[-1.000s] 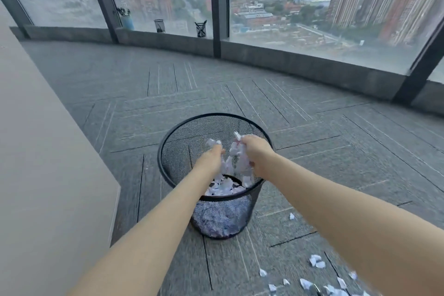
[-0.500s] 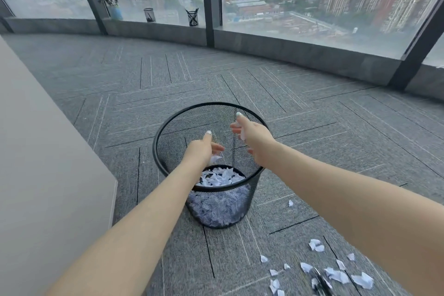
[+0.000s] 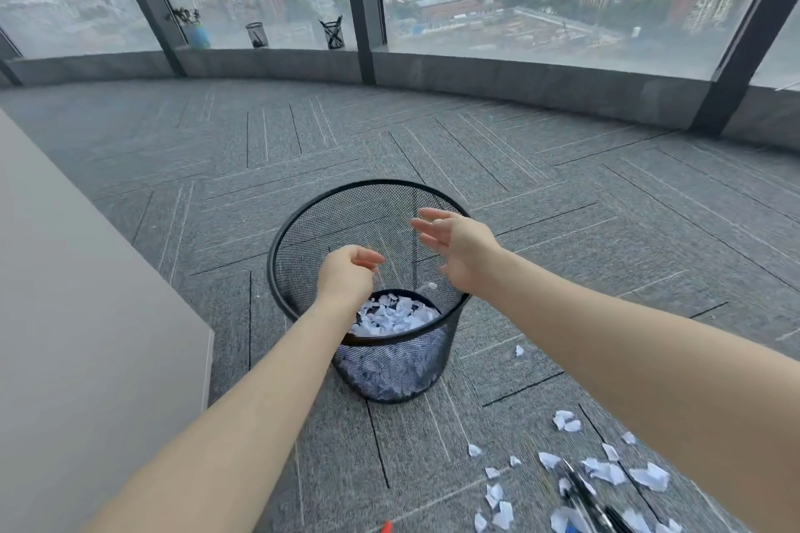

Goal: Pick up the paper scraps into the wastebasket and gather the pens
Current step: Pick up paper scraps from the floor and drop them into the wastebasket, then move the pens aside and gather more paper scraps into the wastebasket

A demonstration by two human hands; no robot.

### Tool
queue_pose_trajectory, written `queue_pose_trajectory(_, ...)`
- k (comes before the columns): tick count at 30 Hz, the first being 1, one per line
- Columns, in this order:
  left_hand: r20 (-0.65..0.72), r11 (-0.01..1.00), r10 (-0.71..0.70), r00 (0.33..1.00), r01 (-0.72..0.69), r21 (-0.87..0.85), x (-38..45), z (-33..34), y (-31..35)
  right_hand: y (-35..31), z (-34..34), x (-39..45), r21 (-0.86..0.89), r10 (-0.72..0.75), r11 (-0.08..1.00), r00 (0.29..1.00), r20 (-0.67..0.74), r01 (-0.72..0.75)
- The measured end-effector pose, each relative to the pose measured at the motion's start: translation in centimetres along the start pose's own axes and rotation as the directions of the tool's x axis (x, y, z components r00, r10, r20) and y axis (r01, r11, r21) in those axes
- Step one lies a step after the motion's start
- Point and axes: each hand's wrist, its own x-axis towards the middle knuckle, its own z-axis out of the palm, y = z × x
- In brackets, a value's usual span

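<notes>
Left hand (image 3: 346,275) fingers loosely curled, right hand (image 3: 459,247) fingers spread, pens (image 3: 582,498) cut off, blurred

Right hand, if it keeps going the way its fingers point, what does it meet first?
The right hand is open over the wastebasket, fingers pointing left and slightly away across the opening. Going straight on, it would probably meet the far-left mesh wall or rim first. Depth is unclear; it may pass above the rim.
</notes>
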Motion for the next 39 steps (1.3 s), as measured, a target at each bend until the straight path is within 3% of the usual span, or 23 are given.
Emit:
queue_pose_trajectory(7, 0.035, 0.999, 0.035, 0.999, -0.035, -0.006, -0.9, 1.4, 1.1, 0.4, -2.7, -1.3, 0.188, -0.061, 0.981, 0.995, 0.082, 0.045)
queue_pose_trajectory(14, 0.024, 0.946, 0.180, 0.983, -0.179, 0.271, -1.3, 2.5, 2.1, -0.1, -7.4, -2.6, 0.406, -0.096, 0.909, 0.995, -0.030, 0.100)
queue_pose_trajectory(17, 0.032, 0.909, 0.265, 0.964, -0.260, 0.326, -1.8, 3.1, 2.9, 1.4, -12.7, -3.0, 0.345, -0.055, 0.933, 0.987, -0.151, 0.104)
queue_pose_trajectory(20, 0.056, 0.785, 0.537, 0.842, -0.522, 0.333, -3.7, 5.1, 4.0, 4.3, -19.4, -4.5, -0.071, 0.020, 0.997, 0.951, -0.309, -0.044)
queue_pose_trajectory(22, 0.120, 0.618, 0.728, 0.675, -0.722, 0.311, -5.5, 7.2, 4.6, 6.3, -24.1, -5.8, -0.387, 0.059, 0.894, 0.917, -0.395, -0.225)
queue_pose_trajectory(25, 0.340, 0.371, 0.840, 0.422, -0.905, 0.206, -7.9, 11.9, 3.7, 8.4, -29.0, -7.9, -0.592, 0.106, 0.701, 0.879, -0.465, -0.397)
queue_pose_trajectory(26, 0.416, 0.347, 0.825, 0.383, -0.924, 0.162, -8.5, 13.8, 2.9, 9.0, -30.1, -8.6, -0.636, 0.103, 0.653, 0.881, -0.462, -0.410)
queue_pose_trajectory(27, 0.500, 0.374, 0.776, 0.386, -0.918, 0.128, -9.1, 15.5, 2.0, 9.5, -30.7, -9.2, -0.676, 0.103, 0.610, 0.887, -0.450, -0.413)
queue_pose_trajectory(30, 0.739, 0.562, 0.464, 0.488, -0.807, 0.180, -10.7, 20.3, -1.2, 11.7, -30.9, -11.2, -0.760, 0.120, 0.520, 0.914, -0.388, -0.391)
queue_pose_trajectory(31, 0.795, 0.561, 0.369, 0.481, -0.797, 0.222, -11.1, 21.7, -2.2, 13.0, -30.9, -11.9, -0.783, 0.119, 0.498, 0.924, -0.365, -0.373)
queue_pose_trajectory(35, 0.905, 0.449, 0.238, 0.353, -0.866, 0.219, -13.9, 25.7, -5.8, 19.0, -31.0, -15.1, -0.917, 0.070, 0.322, 0.972, -0.223, -0.234)
queue_pose_trajectory(39, 0.970, 0.403, 0.141, 0.198, -0.907, 0.126, -16.7, 27.3, -7.9, 23.6, -31.6, -17.5, -0.922, -0.093, 0.320, 0.961, -0.259, -0.217)
